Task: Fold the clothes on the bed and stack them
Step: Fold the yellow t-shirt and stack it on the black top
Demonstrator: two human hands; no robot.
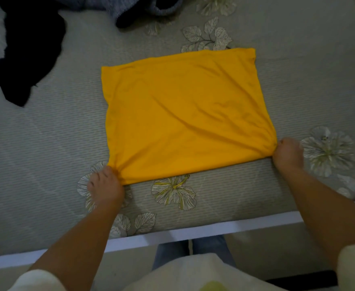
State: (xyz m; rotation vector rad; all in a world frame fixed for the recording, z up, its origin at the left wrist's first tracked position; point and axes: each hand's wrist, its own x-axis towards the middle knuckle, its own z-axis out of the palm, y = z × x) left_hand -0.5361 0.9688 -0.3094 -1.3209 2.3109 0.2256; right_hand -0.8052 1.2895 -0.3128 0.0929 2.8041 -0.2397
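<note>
yellow cloth (pixel 185 114), one piece, lies flat near the middle of the bed (pixel 46 143), already folded into a rough rectangle. the left hand (pixel 106 185) pinches its near corner at about 7 o'clock, fingers curled into bunched fabric; the right hand (pixel 287 152) pinches the other near corner at about 4 o'clock the same way.

risks, as i judge them: the thin fabric looks slippery, so lifting the near edge over for the next fold could let the hidden layers slide apart and leave crooked edges. creases fanning out from both pinched corners could get pressed into the fold if they are not smoothed first.

count: one yellow cloth, one black garment (pixel 29 53) heaped at 10 o'clock, one blue-grey fuzzy garment (pixel 113 5) at 12 o'clock, both unfolded. no stack shows.
</note>
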